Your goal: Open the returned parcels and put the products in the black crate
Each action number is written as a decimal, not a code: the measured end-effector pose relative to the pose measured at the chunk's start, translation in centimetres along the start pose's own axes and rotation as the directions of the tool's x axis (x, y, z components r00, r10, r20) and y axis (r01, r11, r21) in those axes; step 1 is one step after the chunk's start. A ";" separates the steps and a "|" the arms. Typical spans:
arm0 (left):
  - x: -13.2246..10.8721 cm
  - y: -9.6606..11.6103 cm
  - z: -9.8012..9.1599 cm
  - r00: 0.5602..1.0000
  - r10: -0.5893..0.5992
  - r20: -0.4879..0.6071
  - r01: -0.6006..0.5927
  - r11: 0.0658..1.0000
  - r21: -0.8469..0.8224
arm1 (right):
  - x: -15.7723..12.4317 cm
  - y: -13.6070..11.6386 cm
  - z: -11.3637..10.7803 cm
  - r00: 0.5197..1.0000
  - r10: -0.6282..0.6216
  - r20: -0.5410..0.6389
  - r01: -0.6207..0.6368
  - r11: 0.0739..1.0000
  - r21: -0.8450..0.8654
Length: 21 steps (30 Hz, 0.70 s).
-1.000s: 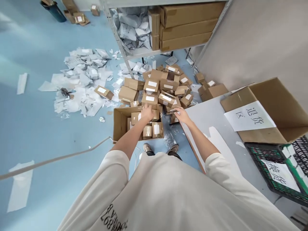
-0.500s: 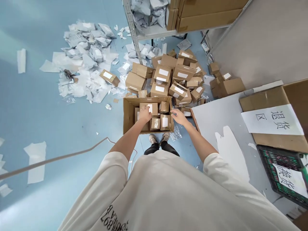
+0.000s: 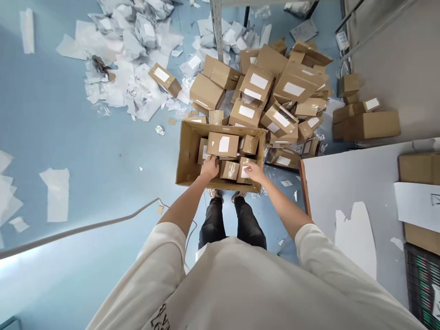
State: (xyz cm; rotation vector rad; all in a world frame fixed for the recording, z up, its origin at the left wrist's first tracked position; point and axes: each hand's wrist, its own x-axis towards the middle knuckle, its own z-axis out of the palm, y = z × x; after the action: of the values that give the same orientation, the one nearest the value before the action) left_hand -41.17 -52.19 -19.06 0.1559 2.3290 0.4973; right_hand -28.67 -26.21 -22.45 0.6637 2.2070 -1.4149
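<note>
A large open carton (image 3: 187, 151) stands at my feet with several small cardboard boxes inside. My left hand (image 3: 210, 167) reaches into its left half with curled fingers, below a labelled box (image 3: 215, 142) and left of a small taped box (image 3: 229, 170). What those fingers grip is hidden. On the right, my right hand (image 3: 255, 173) has its thumb and fingers closed on the upper right part of a small box with a white label (image 3: 244, 175), which is still among the others in the carton. Another taped box (image 3: 249, 145) lies above it.
Behind the carton rises a heap of cardboard boxes (image 3: 256, 82), beside a metal shelf post (image 3: 216, 30). White mailer bags (image 3: 132, 41) and torn paper lie on the blue floor. A grey table (image 3: 323, 183) is at right, and a hose (image 3: 103, 225) crosses the left.
My left hand has moved off the labelled box and lower into the carton. My right hand has come from the carton's right rim onto a small box. The view has shifted downward.
</note>
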 end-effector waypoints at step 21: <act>12.3 -8.4 19.7 0.945 -0.084 0.315 0.203 0.907 -0.368 | 10.5 16.2 14.2 0.944 0.329 -0.034 -0.311 0.917 0.250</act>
State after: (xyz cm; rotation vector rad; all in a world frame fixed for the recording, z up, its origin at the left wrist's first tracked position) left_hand -36.06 -50.72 -43.19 -0.1317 1.8893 0.8014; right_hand -25.74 -31.65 -45.61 1.1249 1.8816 -1.5131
